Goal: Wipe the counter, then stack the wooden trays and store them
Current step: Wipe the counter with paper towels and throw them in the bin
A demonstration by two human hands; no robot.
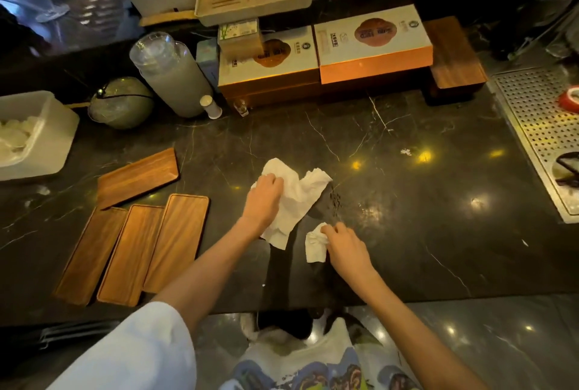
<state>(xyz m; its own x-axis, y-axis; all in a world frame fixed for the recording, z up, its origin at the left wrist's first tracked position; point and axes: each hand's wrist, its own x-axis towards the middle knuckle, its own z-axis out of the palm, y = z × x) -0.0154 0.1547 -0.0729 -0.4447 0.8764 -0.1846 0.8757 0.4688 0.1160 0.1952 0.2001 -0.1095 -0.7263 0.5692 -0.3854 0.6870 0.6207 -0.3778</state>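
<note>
Down on the counter point(416, 226), left hand point(264, 198) palm-down, fingers around the paper towel point(299, 198), right hand point(343, 244) around a crumpled wad point(315, 250).

dark marble counter point(407, 233) bears four wooden trays point(175, 242), paper towels point(297, 198).

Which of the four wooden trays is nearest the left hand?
The rightmost tray of the three lying side by side, next to the left hand. The crosswise tray lies farther left.
</note>
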